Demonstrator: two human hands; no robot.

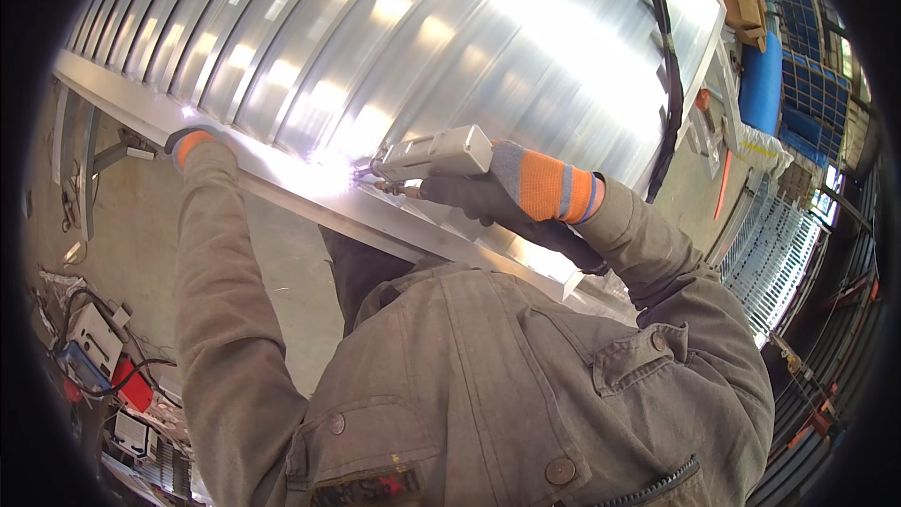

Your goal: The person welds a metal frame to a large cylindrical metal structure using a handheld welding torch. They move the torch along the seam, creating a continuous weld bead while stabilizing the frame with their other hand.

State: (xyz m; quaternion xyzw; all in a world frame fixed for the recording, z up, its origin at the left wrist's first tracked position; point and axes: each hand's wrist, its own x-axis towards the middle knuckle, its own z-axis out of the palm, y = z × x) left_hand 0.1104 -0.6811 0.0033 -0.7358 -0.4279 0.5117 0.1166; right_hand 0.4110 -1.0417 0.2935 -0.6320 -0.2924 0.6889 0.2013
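Note:
A large panel of parallel silvery metal slats [375, 47] lies in a metal frame [122, 103] in front of me. My right hand [530, 183], in an orange and grey glove with a dark palm, is wrapped round a welding gun [436, 152] with a pale boxy body. Its tip points left at the joint between the slats and the frame's near rail. A bright white-violet arc [330, 172] glares there and hides the weld spot. Further left, my left hand [191, 145], gloved alike, grips the near rail's outer edge; its fingertips are partly hidden.
A thick black cable [670, 66] runs across the panel's right side. Blue rolls [761, 84] and cardboard boxes [741, 5] stand at the far right, above a stack of metal grating [774, 258]. Equipment with cables [94, 343] sits on the floor at lower left.

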